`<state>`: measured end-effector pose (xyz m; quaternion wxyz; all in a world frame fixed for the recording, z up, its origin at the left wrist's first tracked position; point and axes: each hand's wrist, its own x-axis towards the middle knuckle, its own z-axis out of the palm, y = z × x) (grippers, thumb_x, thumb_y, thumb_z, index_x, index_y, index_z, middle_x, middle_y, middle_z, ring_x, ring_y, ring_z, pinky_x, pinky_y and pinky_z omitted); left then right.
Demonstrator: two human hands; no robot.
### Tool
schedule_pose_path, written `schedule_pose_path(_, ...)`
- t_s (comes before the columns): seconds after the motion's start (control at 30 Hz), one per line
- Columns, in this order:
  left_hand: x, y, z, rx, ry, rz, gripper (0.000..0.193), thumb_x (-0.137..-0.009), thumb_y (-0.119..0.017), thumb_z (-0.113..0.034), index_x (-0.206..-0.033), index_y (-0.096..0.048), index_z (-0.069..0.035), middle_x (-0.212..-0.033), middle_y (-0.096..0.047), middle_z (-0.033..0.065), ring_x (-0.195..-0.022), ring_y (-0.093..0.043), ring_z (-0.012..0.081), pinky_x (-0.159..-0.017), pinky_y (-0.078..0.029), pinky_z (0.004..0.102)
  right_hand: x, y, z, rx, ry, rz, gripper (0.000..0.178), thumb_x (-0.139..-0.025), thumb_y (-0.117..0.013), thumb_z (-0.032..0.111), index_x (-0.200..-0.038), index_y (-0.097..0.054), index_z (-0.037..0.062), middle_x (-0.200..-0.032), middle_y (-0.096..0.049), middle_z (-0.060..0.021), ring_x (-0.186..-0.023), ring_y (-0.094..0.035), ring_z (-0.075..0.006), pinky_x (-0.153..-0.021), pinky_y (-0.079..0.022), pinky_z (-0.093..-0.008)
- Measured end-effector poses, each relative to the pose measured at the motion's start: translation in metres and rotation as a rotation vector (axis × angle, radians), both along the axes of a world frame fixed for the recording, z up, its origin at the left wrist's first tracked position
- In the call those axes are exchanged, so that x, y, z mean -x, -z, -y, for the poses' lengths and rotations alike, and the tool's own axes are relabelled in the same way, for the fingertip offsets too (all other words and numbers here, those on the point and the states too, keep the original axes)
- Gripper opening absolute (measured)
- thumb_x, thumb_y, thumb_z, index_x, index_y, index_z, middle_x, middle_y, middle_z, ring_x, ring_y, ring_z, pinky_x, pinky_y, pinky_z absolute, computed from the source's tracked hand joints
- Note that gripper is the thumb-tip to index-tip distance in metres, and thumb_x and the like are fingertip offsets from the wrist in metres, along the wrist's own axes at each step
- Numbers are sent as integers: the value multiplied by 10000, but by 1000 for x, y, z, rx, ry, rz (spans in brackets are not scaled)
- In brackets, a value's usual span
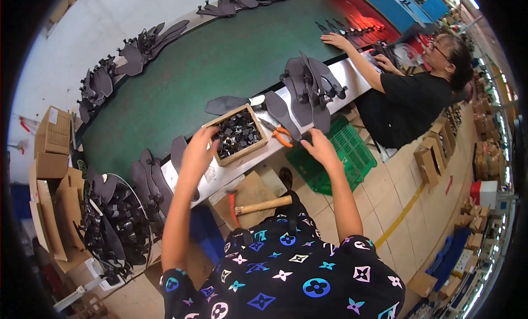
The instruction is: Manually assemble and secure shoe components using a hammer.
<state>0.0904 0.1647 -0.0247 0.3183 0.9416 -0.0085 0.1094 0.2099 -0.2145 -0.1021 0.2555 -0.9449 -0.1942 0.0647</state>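
My left hand (199,149) is at the left end of a wooden box (260,121), fingers apart and bent over its rim. Small black and metallic parts (237,135) fill the box; I see nothing held in those fingers. On the right, my right hand (322,149) closes thumb and fingers round the dark end of a flat grey paddle-shaped piece (279,111). This piece lies across the pale bench edge (223,179). Between box and piece lie orange-handled pliers (282,136). Another grey piece (225,104) rests behind the box.
A green conveyor belt (181,88) carries piles of grey pieces along its far side. More pieces (308,80) are stacked to the right. Below the bench are a green crate (344,159) and a hammer (258,206). A co-worker (418,93) works at the right.
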Motion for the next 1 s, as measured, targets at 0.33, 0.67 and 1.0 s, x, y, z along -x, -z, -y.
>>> schedule_pose_path(0.33, -220, 70, 74, -431, 38, -613, 535, -793, -729, -166, -1294, -551, -108, -1187, -665, 212, -1124, -642, 390, -943, -526, 485, -37, 55, 13, -452, -99, -309, 453, -897, -695, 154, -1267, -571, -77, -1212, -616, -230, -1099, -621, -369, -955, -492, -400)
schedule_pose_path(0.67, -104, -16, 17, 319, -594, 505, 420, -852, -782, -47, -1162, -500, -14, -1130, -697, 118, -914, -662, 173, -822, -543, 315, -13, -17, 19, -668, 123, -359, 310, -998, -602, 63, -1278, -627, -68, -1149, -705, -144, -945, -707, -174, -784, -598, -299)
schedule_pose_path(1.0, 159, 40, -30, 316, -890, 670, 492, -819, -772, 34, -1189, -462, -64, -1325, -591, 174, -1228, -546, 228, -1051, -437, 369, 77, -106, -191, -537, -717, 118, 334, -946, -674, 147, -1182, -604, -79, -1023, -694, -256, -878, -691, -416, -757, -573, -446)
